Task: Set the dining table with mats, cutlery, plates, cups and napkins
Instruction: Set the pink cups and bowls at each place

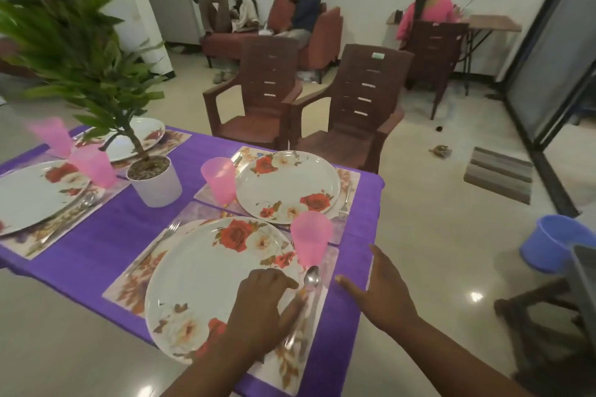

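We see a table covered in a purple tablecloth (pixel 106 232) with four place settings visible. Nearest setting: a floral placemat (pixel 129 287) carries a white rose-patterned plate (pixel 200 271); a fork (pixel 154 243) lies on the mat left of the plate, a spoon (pixel 310 280) lies on the mat just right of it, bowl pointing away from us. A pink plastic cup (pixel 311 237) stands inverted at the far right corner of this mat, touching or nearly touching the spoon bowl; we cannot tell which.

The left hand (pixel 263 309) rests palm down over the right rim of the near plate, fingers loosely curled, fingertips at the spoon handle. Whether it pinches the handle we cannot tell. The right hand (pixel 379 293) hovers over the table's right edge, fingers spread flat, gripping nothing.

Second setting, beyond the first: second plate (pixel 287 185) on its own mat, a second fork (pixel 344 205) to its right, a second pink cup (pixel 220 180) inverted at its left.

Across the table, two further plates (pixel 29 195) (pixel 137 137) with two more pink cups (pixel 93 167) (pixel 53 135) beside them. A potted plant (pixel 154 180) in a white pot stands mid-table.

Behind the table: two brown plastic chairs (pixel 351 113). A blue bucket (pixel 554 242) sits on the floor at right. People sit in the background.
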